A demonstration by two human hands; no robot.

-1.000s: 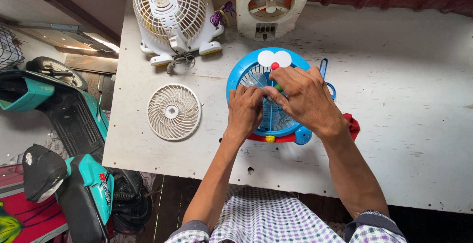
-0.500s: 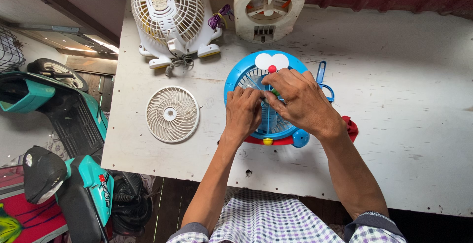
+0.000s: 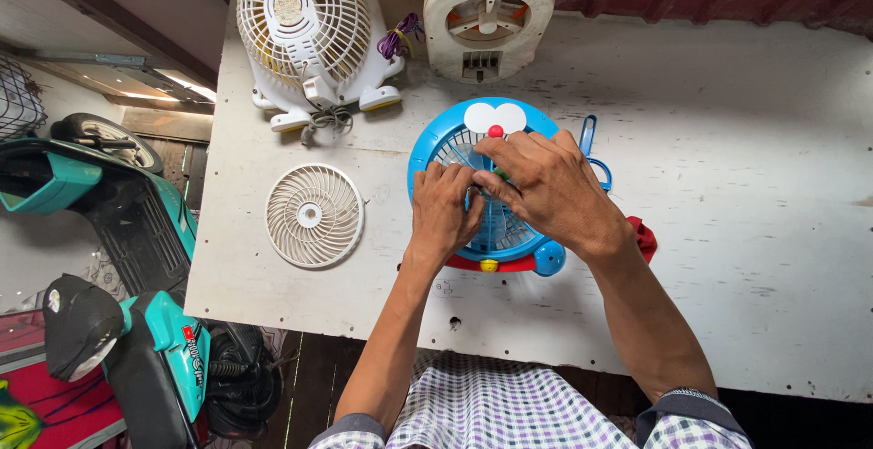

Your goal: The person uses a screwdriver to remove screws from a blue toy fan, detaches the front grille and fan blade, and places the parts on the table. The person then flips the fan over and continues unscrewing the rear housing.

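Blue cartoon-faced fan lies flat on its back in the middle of the white worktable, and we have both hands on its front grille. Our left hand presses down on the left part of the grille with fingers bent, and our right hand reaches over from the right, fingertips pinched at something small near the centre; we cannot tell exactly what is between them. Neither hand is closed in a full grasp around the fan.

To the left lies a loose cream grille, and at the far edge stand a white table fan with a purple cord, and an orange-and-white fan housing.

We judge the risk to be a slip: the thin plastic ribs could bend or snap if our fingers push too hard, and a small part could pop free and roll off the near edge toward the motorbikes below.
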